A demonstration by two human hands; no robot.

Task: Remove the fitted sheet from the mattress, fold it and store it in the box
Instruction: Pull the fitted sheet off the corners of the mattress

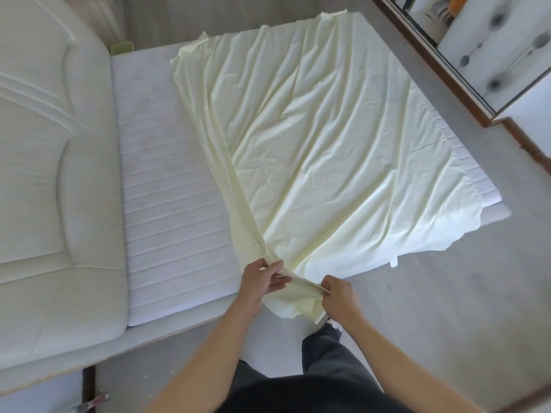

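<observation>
The pale yellow fitted sheet lies off its corners and spread loosely over the foot half of the bare white quilted mattress, creased all over, its far edge reaching the mattress's far side and one flap hanging over the foot-end corner toward the grey floor. A long fold runs down its left side to the near edge of the mattress, where the cloth gathers into a narrow bunch. The person stands at that near edge with both arms reaching forward. The left hand pinches the gathered hem between thumb and curled fingers, right at the mattress's near edge. The right hand, just beside it and a little past the edge, has its fingers curled round the same bunch, and a short tail of sheet hangs down between and below the two hands. The head half of the mattress is uncovered, butting against a cream padded headboard. A dark-framed wardrobe stands beyond the foot corner.
</observation>
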